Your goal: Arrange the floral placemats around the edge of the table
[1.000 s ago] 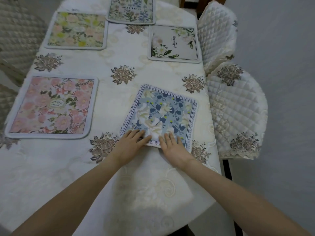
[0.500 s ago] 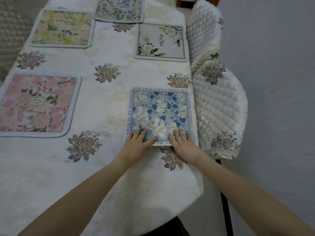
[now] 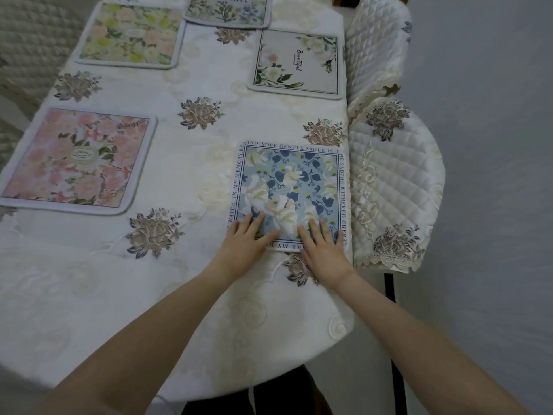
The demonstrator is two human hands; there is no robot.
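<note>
Over the preceding second the blue placemat [image 3: 291, 193] was rotated from a skewed lie to one square with the right edge of the desk [image 3: 89, 310], and it was slid toward that edge. This indicated that the squaring step for this mat was at or near completion. The left hand [image 3: 247, 242] and the right hand [image 3: 321, 250] were both flat and open, palms down, with spread fingers pressing on the near border of the blue placemat; neither hand gripped anything. The mat's right border ran just beside the desk edge, close against the quilted chair cover [image 3: 395, 187], so little room remained for further travel to the right. Its near border lay across one embroidered rose motif on the tablecloth. Four other mats were already positioned: the pink placemat [image 3: 77, 160] at the left edge, the yellow placemat [image 3: 128, 34] beyond it, the lettered grey placemat [image 3: 230, 10] at the far end, and the white placemat [image 3: 297, 64] at the right edge, well apart from the blue one. Open cloth remained along the near end and the desk centre. Any further mat could be placed at the near end without disturbing the others.
</note>
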